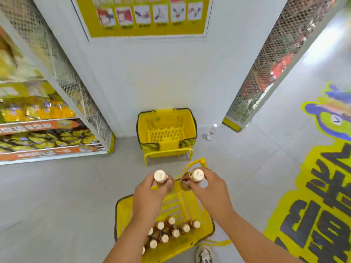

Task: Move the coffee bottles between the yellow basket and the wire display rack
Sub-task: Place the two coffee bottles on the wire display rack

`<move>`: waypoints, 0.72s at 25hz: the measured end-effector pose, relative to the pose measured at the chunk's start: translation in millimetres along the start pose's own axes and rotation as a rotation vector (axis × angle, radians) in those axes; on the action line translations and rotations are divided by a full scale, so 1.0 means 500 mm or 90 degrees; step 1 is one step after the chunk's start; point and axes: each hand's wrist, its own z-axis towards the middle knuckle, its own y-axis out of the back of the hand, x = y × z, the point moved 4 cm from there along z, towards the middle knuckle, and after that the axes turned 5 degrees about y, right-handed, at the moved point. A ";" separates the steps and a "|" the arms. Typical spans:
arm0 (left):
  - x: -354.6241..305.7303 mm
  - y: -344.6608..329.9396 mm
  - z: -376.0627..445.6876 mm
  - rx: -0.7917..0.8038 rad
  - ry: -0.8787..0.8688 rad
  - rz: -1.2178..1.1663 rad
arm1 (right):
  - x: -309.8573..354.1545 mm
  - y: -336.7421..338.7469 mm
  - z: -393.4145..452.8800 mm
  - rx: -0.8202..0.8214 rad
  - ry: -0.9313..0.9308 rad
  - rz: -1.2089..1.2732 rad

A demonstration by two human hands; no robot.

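Upright cream-capped coffee bottles [171,232] in yellow basket [123,217]

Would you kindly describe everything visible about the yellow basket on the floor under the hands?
The yellow basket is perforated plastic with a dark rim, sitting on the grey floor. Its yellow handles hang loose. About ten brown coffee bottles with cream caps stand upright at its near end; the far end is bare. Neither hand touches it.
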 end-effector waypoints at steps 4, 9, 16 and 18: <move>-0.159 0.130 -0.029 -0.028 -0.086 -0.013 | 0.175 0.088 -0.010 0.005 0.080 -0.030; -0.304 0.268 -0.063 -0.056 -0.168 -0.011 | 0.330 0.149 0.000 0.017 0.173 -0.012; -0.415 0.370 -0.163 -0.162 -0.169 -0.010 | 0.478 0.213 0.052 0.108 0.275 0.038; -0.434 0.378 -0.202 -0.196 -0.152 -0.010 | 0.515 0.233 0.059 0.141 0.301 0.075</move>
